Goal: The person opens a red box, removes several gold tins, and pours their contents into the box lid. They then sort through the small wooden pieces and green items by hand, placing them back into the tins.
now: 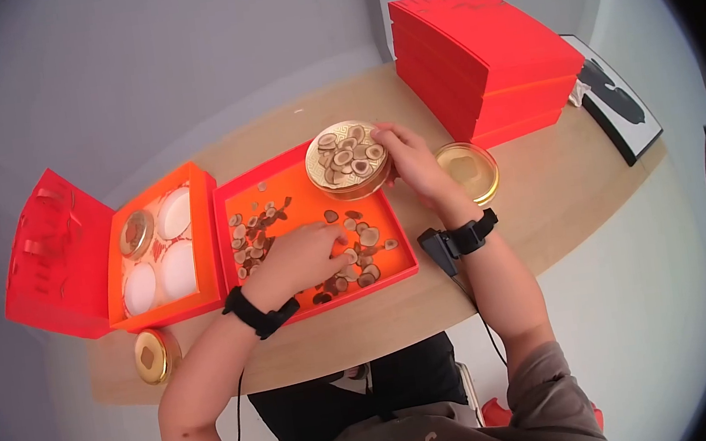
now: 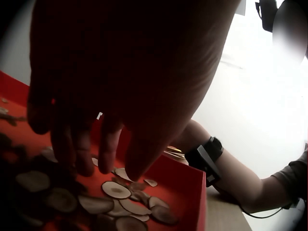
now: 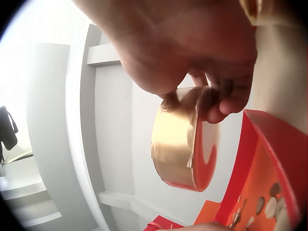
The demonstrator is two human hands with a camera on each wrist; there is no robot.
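My right hand (image 1: 412, 160) grips a round, clear-sided gold tin (image 1: 352, 191) by its side, thumb at the rim. The tin is held above the far right corner of a shallow red box tray (image 1: 308, 192) with an orange floor. Inside the tin lies a heap of dried slices (image 1: 351, 155), pale with dark rims. Over the tray's near part hangs my left hand (image 1: 300, 258), its fingers pointing loosely down at scattered slices (image 2: 116, 189). In the left wrist view nothing shows between those fingers, and the fingertips are close above the slices.
Left of the tray stands an opened gift box (image 1: 169, 314) holding a filled tin (image 1: 137, 234) and white round inserts. A gold lid (image 1: 152, 357) lies at the front left, another gold round lid (image 1: 468, 173) at right. Stacked red boxes (image 1: 484, 63) and a framed picture (image 1: 616, 104) stand behind.
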